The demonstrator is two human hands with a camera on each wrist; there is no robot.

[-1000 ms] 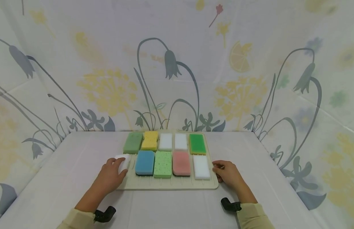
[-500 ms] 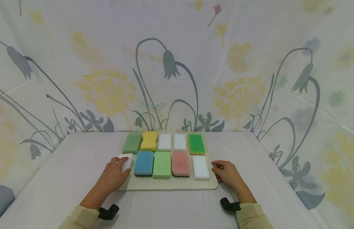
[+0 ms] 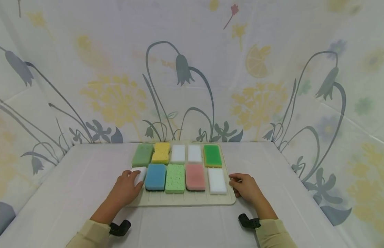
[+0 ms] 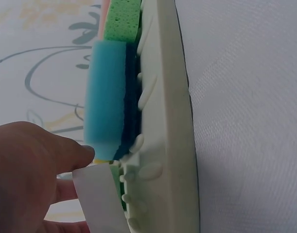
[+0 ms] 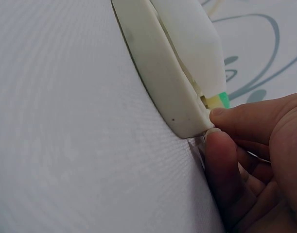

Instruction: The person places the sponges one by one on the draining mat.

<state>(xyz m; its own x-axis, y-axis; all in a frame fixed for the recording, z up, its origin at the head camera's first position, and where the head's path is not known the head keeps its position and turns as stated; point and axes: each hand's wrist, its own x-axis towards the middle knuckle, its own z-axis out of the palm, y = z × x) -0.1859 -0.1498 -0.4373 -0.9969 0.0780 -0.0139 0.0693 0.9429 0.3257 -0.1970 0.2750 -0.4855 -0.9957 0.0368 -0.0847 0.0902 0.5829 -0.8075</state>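
My left hand (image 3: pixel 125 188) grips a white sponge (image 3: pixel 140 175) between thumb and fingers at the left end of the front row on a cream tray (image 3: pixel 182 199). In the left wrist view that white sponge (image 4: pixel 100 196) tilts at the tray's ridges, just short of the blue sponge (image 4: pixel 107 97). Along the front row lie the blue sponge, a speckled light green sponge (image 3: pixel 175 178), a pink sponge (image 3: pixel 195 176) and another white sponge (image 3: pixel 217 181). My right hand (image 3: pixel 246 186) pinches the tray's right edge, with fingertips (image 5: pixel 218 115) at its rim.
The back row holds a dull green sponge (image 3: pixel 143 155), a yellow sponge (image 3: pixel 161 152), two white sponges (image 3: pixel 178 153) and a bright green sponge with a yellow underside (image 3: pixel 212 155). A white cloth (image 3: pixel 179 227) covers the table. A flower-printed curtain (image 3: pixel 117 51) hangs right behind the tray.
My left hand has moved right with the white sponge, bringing it from the tray's left edge up beside the blue sponge. The right hand stays at the tray's edge.
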